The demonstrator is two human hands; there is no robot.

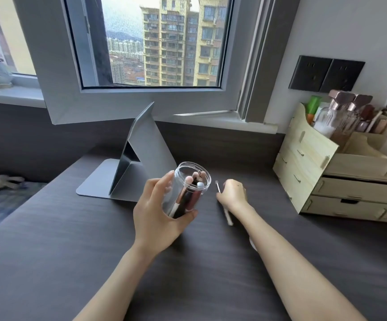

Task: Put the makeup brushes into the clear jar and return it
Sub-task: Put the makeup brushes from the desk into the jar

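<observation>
A clear jar [193, 173] is tilted above the dark desk, with my left hand [157, 209] wrapped around its lower part. Several makeup brushes [188, 198] stand inside it, with pink, white and dark handles. To its right, my right hand [233, 193] pinches a thin pale brush [227, 216] near its upper end. The brush slants down toward me, its tip showing above my fingers and its handle low over the desk. Whether the handle touches the desk I cannot tell.
A grey folding mirror stand [132, 167] sits behind the jar. A wooden drawer organiser [308, 163] holding bottles stands at the right, under dark wall sockets [324, 74]. An open window frame [127, 98] overhangs the back of the desk [72, 239].
</observation>
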